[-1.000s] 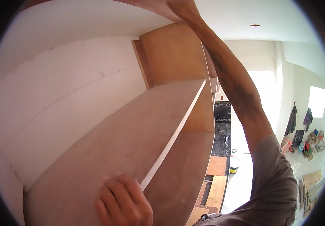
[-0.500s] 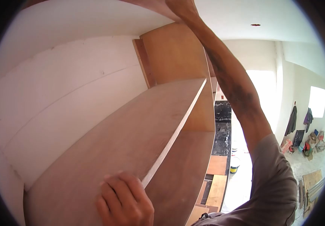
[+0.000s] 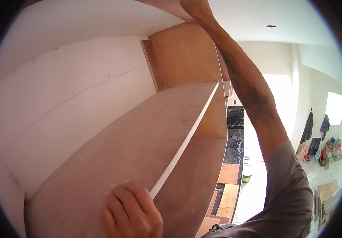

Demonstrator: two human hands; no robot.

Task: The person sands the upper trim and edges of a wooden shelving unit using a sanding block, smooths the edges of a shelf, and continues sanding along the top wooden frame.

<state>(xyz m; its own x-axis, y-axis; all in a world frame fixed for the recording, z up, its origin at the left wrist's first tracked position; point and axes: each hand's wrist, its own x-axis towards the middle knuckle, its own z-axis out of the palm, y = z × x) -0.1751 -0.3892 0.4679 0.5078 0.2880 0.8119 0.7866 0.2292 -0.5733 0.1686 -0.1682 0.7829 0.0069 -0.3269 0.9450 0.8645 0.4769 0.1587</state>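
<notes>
My left hand [image 3: 133, 210] is at the bottom centre, its fingers curled over the front edge of a brown wooden shelf board [image 3: 139, 131]; its thumb is hidden. My right arm reaches up past the cabinet's far side panel [image 3: 187, 55]. At the top edge of the view, my right hand [image 3: 196, 8] is beside a reddish-brown board [image 3: 167, 6] along the cabinet top. The fingers of that hand are out of sight, so whether it grips the board does not show.
Below the shelf is a lower wooden board [image 3: 195, 174]. A white wall [image 3: 79, 91] backs the cabinet. Down to the right are a dark, stained surface [image 3: 235, 135], cut wood pieces [image 3: 228, 198] and a paint bucket [image 3: 247, 173]. Clothes [image 3: 307, 127] hang on the far wall.
The view has shifted very slightly. Both hands stay in practically the same places, the left on the shelf edge and the right up high.
</notes>
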